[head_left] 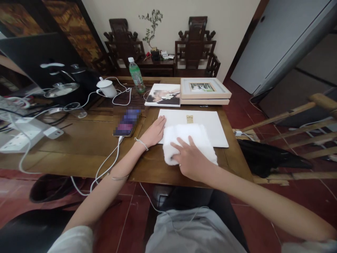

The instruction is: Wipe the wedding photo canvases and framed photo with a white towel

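Observation:
A white board point(207, 121) lies flat on the wooden table, with a small gold-coloured metal hanger point(189, 119) near its far edge. My left hand point(156, 131) rests along the board's left edge, fingers stretched out and flat. A folded, fluffy white towel point(200, 135) covers the near part of the board and overhangs onto the table. My right hand point(191, 160) is on the towel, its fingers over the top and its thumb at the fold on the left side. The part of the board beneath the towel is hidden.
Behind the board are a photo panel point(163, 95) and stacked framed pictures point(223, 92). A charging phone point(127, 122) lies to the left. Further left stand a green bottle point(137, 75), a white lidded cup point(106, 88) and a power strip point(23, 135) with loose cables.

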`<action>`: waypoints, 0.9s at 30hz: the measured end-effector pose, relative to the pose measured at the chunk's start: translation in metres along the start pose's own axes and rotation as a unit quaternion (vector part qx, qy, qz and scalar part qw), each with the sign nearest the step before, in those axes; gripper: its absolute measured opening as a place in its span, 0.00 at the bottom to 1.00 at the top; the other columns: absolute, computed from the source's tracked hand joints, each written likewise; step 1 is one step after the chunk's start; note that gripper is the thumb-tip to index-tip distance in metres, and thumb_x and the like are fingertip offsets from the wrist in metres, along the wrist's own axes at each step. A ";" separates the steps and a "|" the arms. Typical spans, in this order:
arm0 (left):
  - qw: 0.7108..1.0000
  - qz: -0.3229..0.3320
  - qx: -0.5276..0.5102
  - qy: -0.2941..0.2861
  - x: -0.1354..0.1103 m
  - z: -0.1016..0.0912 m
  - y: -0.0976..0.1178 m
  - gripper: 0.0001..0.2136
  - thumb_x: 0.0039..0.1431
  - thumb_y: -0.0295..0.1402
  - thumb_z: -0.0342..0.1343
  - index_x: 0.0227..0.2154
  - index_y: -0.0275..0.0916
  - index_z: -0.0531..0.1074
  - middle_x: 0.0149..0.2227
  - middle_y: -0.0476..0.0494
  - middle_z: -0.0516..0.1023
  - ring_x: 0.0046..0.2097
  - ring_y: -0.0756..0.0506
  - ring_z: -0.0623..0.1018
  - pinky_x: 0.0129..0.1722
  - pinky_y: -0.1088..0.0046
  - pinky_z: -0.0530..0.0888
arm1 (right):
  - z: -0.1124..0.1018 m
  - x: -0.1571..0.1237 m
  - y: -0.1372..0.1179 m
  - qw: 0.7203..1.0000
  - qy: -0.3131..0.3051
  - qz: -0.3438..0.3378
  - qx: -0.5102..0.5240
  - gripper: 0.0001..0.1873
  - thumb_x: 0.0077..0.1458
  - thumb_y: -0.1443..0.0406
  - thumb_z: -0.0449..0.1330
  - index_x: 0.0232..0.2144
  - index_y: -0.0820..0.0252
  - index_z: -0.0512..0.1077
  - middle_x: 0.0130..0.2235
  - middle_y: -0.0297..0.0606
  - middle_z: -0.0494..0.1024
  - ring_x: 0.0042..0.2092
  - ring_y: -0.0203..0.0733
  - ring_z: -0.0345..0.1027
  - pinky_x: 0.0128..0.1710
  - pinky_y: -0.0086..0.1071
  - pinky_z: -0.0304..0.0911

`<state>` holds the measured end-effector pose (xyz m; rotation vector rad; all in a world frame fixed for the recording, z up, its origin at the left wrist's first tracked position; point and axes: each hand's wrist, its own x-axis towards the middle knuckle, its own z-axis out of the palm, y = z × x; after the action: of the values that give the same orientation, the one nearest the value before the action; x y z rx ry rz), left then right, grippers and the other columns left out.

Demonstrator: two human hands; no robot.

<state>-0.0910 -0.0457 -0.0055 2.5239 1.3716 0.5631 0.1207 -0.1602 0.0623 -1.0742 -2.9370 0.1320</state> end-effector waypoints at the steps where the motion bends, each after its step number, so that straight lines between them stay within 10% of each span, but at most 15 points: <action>1: 1.000 -0.002 0.002 -0.001 0.000 0.000 0.000 0.25 0.65 0.32 0.37 0.62 0.26 0.56 0.67 0.30 0.54 0.69 0.38 0.52 0.68 0.56 0.51 | -0.001 -0.001 0.001 1.000 0.002 0.003 0.010 0.21 0.54 0.75 0.48 0.42 0.61 0.77 0.61 0.50 0.66 0.64 0.61 0.52 0.59 0.66 0.44; 6: 1.000 -0.009 0.003 -0.002 0.001 -0.001 0.002 0.25 0.65 0.32 0.37 0.61 0.21 0.56 0.66 0.26 0.54 0.69 0.37 0.53 0.68 0.56 0.51 | -0.009 0.026 0.032 0.997 0.023 0.071 0.019 0.22 0.51 0.76 0.49 0.45 0.63 0.74 0.52 0.51 0.74 0.60 0.54 0.59 0.60 0.56 0.47; 14: 0.995 -0.039 -0.078 0.055 0.001 -0.001 0.005 0.26 0.66 0.36 0.38 0.63 0.27 0.54 0.67 0.31 0.54 0.68 0.39 0.55 0.67 0.57 0.52 | 0.000 0.087 0.062 0.992 0.053 0.110 -0.024 0.26 0.53 0.76 0.47 0.52 0.66 0.70 0.61 0.54 0.65 0.63 0.65 0.50 0.56 0.71 0.43; 20: 0.947 -0.120 -0.224 0.197 0.003 -0.007 0.010 0.26 0.68 0.46 0.37 0.59 0.35 0.63 0.63 0.36 0.64 0.64 0.40 0.65 0.65 0.57 0.58 | -0.003 0.063 0.030 0.999 0.017 -0.026 0.018 0.22 0.52 0.77 0.48 0.45 0.64 0.73 0.58 0.49 0.70 0.65 0.57 0.49 0.61 0.61 0.42; 27: 0.976 -0.073 -0.148 0.141 0.003 -0.007 0.021 0.28 0.68 0.47 0.35 0.57 0.31 0.67 0.61 0.34 0.67 0.63 0.40 0.65 0.65 0.58 0.58 | -0.032 0.022 0.022 0.998 -0.034 -0.013 0.047 0.19 0.50 0.75 0.48 0.39 0.60 0.74 0.43 0.47 0.78 0.42 0.48 0.70 0.44 0.41 0.60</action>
<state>-0.0770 -0.0548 0.0092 2.1477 1.4247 1.0412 0.1192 -0.1266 0.0924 -1.0405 -2.9692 0.3080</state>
